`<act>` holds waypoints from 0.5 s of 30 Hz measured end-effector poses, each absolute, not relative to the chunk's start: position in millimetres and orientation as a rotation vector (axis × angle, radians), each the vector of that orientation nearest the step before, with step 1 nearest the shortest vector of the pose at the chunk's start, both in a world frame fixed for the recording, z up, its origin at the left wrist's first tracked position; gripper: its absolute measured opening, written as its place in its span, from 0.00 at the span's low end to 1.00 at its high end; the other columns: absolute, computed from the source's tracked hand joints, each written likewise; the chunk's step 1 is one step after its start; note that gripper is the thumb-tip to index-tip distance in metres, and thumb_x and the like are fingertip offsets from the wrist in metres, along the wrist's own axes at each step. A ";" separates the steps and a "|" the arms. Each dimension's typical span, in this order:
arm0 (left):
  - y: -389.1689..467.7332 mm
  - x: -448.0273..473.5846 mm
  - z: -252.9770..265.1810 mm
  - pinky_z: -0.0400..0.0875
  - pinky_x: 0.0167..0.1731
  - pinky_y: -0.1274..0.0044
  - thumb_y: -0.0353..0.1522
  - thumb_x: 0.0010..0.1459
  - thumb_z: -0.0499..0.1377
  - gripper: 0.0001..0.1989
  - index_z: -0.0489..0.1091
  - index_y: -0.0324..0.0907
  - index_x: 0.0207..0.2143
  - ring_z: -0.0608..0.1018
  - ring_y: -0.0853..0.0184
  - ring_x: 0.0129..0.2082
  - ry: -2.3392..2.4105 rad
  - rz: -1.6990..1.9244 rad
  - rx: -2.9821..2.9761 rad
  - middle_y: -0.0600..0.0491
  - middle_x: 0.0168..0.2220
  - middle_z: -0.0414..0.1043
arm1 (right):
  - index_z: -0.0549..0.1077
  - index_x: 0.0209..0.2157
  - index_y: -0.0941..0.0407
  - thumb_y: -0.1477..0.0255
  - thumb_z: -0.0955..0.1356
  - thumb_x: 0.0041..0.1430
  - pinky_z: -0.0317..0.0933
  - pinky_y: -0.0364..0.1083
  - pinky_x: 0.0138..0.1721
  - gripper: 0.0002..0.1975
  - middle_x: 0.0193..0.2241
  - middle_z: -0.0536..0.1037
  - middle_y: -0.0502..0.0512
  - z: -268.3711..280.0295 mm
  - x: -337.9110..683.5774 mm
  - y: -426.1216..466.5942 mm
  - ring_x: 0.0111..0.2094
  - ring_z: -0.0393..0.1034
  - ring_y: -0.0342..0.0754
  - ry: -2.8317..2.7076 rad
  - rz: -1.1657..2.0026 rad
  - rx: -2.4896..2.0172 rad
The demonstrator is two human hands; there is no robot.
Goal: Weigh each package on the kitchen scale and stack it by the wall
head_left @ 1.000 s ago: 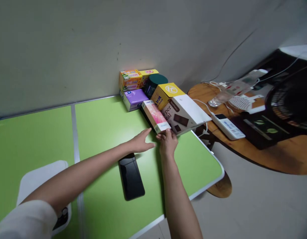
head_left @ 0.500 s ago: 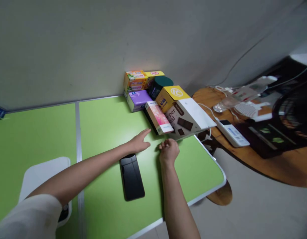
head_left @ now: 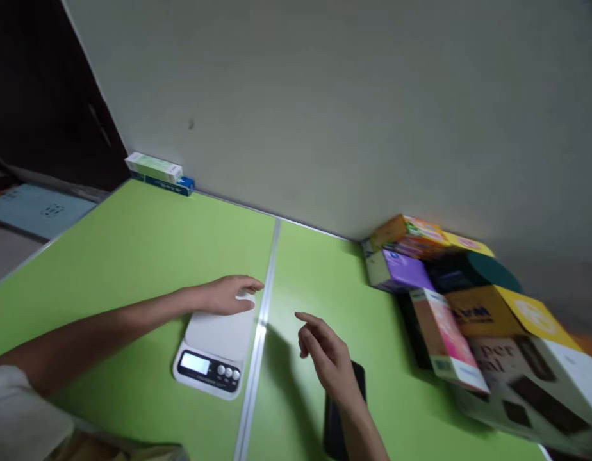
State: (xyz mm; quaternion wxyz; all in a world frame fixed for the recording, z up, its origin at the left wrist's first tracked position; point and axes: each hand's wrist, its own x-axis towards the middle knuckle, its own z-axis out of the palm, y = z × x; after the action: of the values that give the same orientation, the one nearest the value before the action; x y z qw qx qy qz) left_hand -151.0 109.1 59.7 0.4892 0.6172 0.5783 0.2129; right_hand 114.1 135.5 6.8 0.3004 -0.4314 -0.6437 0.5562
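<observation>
My left hand (head_left: 226, 296) is over the back part of a white digital kitchen scale (head_left: 222, 339), fingers and thumb apart, nothing in it. I cannot tell whether it touches the platform. The scale's display is lit, with several round buttons beside it. Right of the table's metal seam, my right hand (head_left: 327, 355) hovers with the index finger stretched out and the other fingers loosely curled. It holds nothing visible. Beneath that hand and wrist, a black smartphone (head_left: 333, 422) lies on the green table (head_left: 214, 237), partly covered from view.
At the right stand a purple box (head_left: 405, 270), a pink-and-white box (head_left: 447, 336), a yellow box (head_left: 488, 314), a chocolate-pictured box (head_left: 517, 384) and a dark green-lidded tub (head_left: 491, 269). Against the wall at the far left, a light green carton (head_left: 154, 168) rests on a blue carton (head_left: 164, 186).
The view has swung left, bringing the whole scale into sight. My left hand has moved from beside the phone to over the scale. My right hand has left the boxes and its fingers have loosened.
</observation>
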 end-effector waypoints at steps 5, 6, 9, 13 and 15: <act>91.7 -201.2 47.7 0.66 0.57 0.64 0.33 0.57 0.57 0.26 0.65 0.40 0.58 0.70 0.56 0.60 1.449 0.609 1.421 0.44 0.61 0.66 | 0.73 0.52 0.51 0.62 0.69 0.57 0.65 0.58 0.52 0.20 0.43 0.80 0.59 24.3 30.3 155.3 0.47 0.73 0.54 -2.060 1.608 -1.060; 89.9 -211.1 43.2 0.67 0.57 0.64 0.33 0.57 0.56 0.26 0.65 0.39 0.59 0.70 0.56 0.60 1.440 0.627 1.382 0.43 0.61 0.65 | 0.72 0.52 0.51 0.63 0.69 0.57 0.63 0.60 0.54 0.21 0.45 0.79 0.59 23.3 12.4 158.7 0.49 0.72 0.55 -2.096 1.656 -1.046; 88.8 -242.9 24.8 0.67 0.56 0.64 0.34 0.58 0.55 0.25 0.64 0.40 0.59 0.71 0.56 0.59 1.407 0.698 1.291 0.43 0.60 0.66 | 0.73 0.52 0.51 0.64 0.69 0.57 0.59 0.62 0.58 0.20 0.51 0.77 0.59 16.2 -42.8 169.6 0.54 0.70 0.56 -2.118 1.819 -0.926; 108.2 -298.0 -2.5 0.61 0.61 0.63 0.30 0.57 0.56 0.27 0.62 0.41 0.60 0.67 0.58 0.62 1.534 0.915 1.257 0.44 0.62 0.64 | 0.75 0.49 0.51 0.65 0.71 0.53 0.60 0.59 0.59 0.20 0.50 0.78 0.58 2.3 -119.2 194.8 0.53 0.71 0.53 -1.951 1.935 -0.913; 128.1 -335.0 -11.0 0.56 0.64 0.64 0.26 0.56 0.55 0.30 0.58 0.36 0.62 0.61 0.59 0.66 1.730 1.097 1.168 0.42 0.65 0.57 | 0.74 0.49 0.52 0.66 0.72 0.50 0.62 0.57 0.57 0.22 0.50 0.78 0.58 -6.0 -158.8 212.0 0.52 0.72 0.53 -1.803 1.939 -0.962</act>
State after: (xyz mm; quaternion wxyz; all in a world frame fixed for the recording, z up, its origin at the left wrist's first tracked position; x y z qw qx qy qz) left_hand -335.0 128.1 -11.0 0.3819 0.4577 0.6780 0.4301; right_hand -158.8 212.0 -6.0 0.1614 -0.3369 -0.6317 0.6792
